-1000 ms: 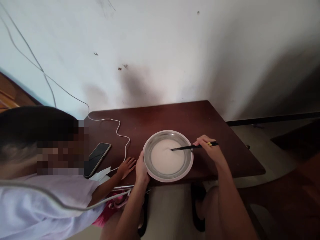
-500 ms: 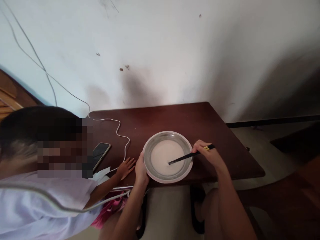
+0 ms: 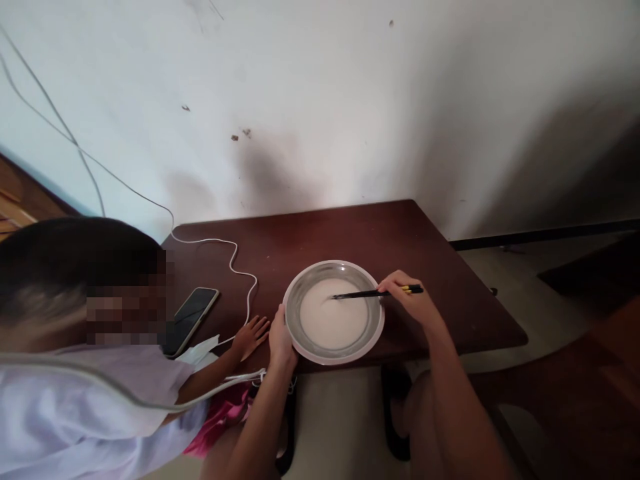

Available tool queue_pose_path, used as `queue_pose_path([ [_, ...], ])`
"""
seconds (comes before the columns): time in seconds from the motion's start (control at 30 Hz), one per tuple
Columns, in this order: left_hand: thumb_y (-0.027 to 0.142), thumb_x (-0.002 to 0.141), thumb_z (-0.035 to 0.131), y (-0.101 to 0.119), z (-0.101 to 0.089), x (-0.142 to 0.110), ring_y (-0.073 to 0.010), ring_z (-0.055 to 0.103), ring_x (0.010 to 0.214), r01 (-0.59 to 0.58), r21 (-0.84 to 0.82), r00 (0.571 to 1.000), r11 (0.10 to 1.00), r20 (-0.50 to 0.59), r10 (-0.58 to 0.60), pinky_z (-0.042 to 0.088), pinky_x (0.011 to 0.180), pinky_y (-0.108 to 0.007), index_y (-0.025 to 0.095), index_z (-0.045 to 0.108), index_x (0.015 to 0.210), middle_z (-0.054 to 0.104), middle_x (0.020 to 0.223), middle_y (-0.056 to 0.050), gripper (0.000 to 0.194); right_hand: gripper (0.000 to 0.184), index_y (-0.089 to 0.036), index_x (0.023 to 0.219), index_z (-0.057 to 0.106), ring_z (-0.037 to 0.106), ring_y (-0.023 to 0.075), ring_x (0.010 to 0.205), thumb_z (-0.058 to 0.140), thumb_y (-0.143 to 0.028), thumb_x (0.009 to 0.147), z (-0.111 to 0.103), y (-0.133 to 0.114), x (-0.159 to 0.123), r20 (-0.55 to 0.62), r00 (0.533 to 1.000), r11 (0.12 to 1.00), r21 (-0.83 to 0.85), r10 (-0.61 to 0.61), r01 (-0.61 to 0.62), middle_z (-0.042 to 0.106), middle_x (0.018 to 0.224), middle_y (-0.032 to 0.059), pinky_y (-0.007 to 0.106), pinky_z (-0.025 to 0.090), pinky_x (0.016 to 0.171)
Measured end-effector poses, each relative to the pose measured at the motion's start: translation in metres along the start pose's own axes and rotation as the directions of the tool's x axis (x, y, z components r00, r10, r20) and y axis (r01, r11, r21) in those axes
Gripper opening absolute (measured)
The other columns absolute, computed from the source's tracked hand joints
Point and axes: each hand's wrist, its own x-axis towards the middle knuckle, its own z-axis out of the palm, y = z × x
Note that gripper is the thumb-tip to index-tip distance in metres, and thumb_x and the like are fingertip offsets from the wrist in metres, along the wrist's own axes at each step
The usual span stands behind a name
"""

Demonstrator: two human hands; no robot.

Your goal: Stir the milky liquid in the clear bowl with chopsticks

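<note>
A round metal basin [image 3: 295, 331] with a pale rim sits at the front edge of the table. Inside it is a smooth, whitish liquid batter [image 3: 333, 323]. My left hand [image 3: 281, 341] grips the basin's left rim. Over the right rim, my right hand [image 3: 407, 298] is closed around black chopsticks [image 3: 357, 293] with yellow marks near their upper end. Their tips dip into the batter a little above its middle, where a faint streak shows.
The dark red-brown table [image 3: 310, 233] stands against a white wall. A person [image 3: 100, 400] leans in at the left, one hand [image 3: 251, 337] flat on the table beside my left hand. A phone [image 3: 193, 320] and a white cable [image 3: 235, 257] lie nearby. A wooden chair [image 3: 550, 407] is at the right.
The chopstick tips have moved up and slightly left through the batter, and the chopsticks now lie more level. My right hand has shifted slightly up and left. My left hand stays on the rim.
</note>
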Motion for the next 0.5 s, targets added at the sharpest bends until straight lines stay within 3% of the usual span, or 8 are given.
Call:
queue_pose_path([
  [0.07, 0.037, 0.093, 0.061, 0.0025, 0.0015, -0.0024, -0.0226, 0.075, 0.085, 0.041, -0.01, 0.999, 0.999, -0.009, -0.041, 0.059, 0.091, -0.037, 0.014, 0.076, 0.093, 0.077, 0.085, -0.008, 0.028, 0.036, -0.027, 0.063, 0.073, 0.068, 0.0244, 0.077, 0.063, -0.044, 0.093, -0.0028, 0.0006, 0.0003, -0.074, 0.997, 1.0, 0.002, 0.018, -0.018, 0.074, 0.07, 0.0033, 0.04, 0.051, 0.082],
  [0.13, 0.037, 0.092, 0.063, 0.0045, 0.0019, -0.0038, -0.022, 0.074, 0.084, 0.034, 0.005, 0.999, 0.999, -0.01, -0.034, 0.059, 0.09, -0.036, 0.014, 0.076, 0.094, 0.077, 0.084, -0.007, 0.027, 0.038, -0.026, 0.061, 0.073, 0.068, 0.024, 0.075, 0.062, -0.042, 0.094, -0.0033, -0.0003, -0.0001, 0.002, 0.999, 0.999, 0.025, 0.041, -0.041, 0.073, 0.07, 0.0035, 0.04, 0.052, 0.08],
  [0.23, 0.035, 0.09, 0.066, 0.0061, 0.0016, -0.0044, -0.0191, 0.073, 0.08, 0.003, 0.026, 1.0, 1.0, -0.028, -0.003, 0.058, 0.089, -0.033, 0.014, 0.076, 0.096, 0.077, 0.082, -0.005, 0.024, 0.027, -0.027, 0.068, 0.078, 0.07, 0.0247, 0.081, 0.067, -0.039, 0.089, -0.0001, -0.0022, -0.0005, 0.146, 0.989, 0.999, 0.043, 0.015, -0.022, 0.077, 0.078, 0.0042, 0.038, 0.053, 0.079],
  [0.3, 0.035, 0.092, 0.065, 0.0063, 0.0016, -0.0045, -0.0176, 0.072, 0.078, 0.006, 0.021, 1.0, 1.0, -0.025, -0.005, 0.058, 0.087, -0.031, 0.014, 0.076, 0.096, 0.077, 0.084, -0.005, 0.024, 0.026, -0.027, 0.069, 0.078, 0.07, 0.0255, 0.085, 0.068, -0.04, 0.089, 0.0001, -0.0013, -0.0002, 0.084, 0.996, 1.0, 0.029, 0.007, -0.01, 0.078, 0.081, 0.0046, 0.039, 0.053, 0.082],
  [0.4, 0.034, 0.094, 0.063, 0.0045, 0.0009, -0.0034, -0.0169, 0.072, 0.078, 0.026, 0.003, 1.0, 1.0, -0.011, -0.026, 0.057, 0.087, -0.03, 0.013, 0.076, 0.096, 0.078, 0.089, -0.006, 0.025, 0.033, -0.026, 0.064, 0.075, 0.068, 0.024, 0.077, 0.065, -0.043, 0.091, -0.0038, 0.0019, 0.0, -0.086, 0.996, 1.0, 0.006, 0.028, -0.028, 0.074, 0.073, 0.0036, 0.04, 0.051, 0.082],
  [0.5, 0.037, 0.092, 0.066, -0.0004, -0.0017, 0.001, -0.0186, 0.073, 0.08, -0.013, 0.016, 1.0, 1.0, -0.006, 0.013, 0.057, 0.089, -0.033, 0.013, 0.076, 0.097, 0.078, 0.088, -0.007, 0.027, 0.036, -0.025, 0.063, 0.075, 0.069, 0.0232, 0.075, 0.062, -0.041, 0.093, -0.0033, 0.0021, -0.0009, 0.053, 0.997, 0.998, 0.036, 0.056, -0.058, 0.074, 0.071, 0.0035, 0.038, 0.052, 0.078],
])
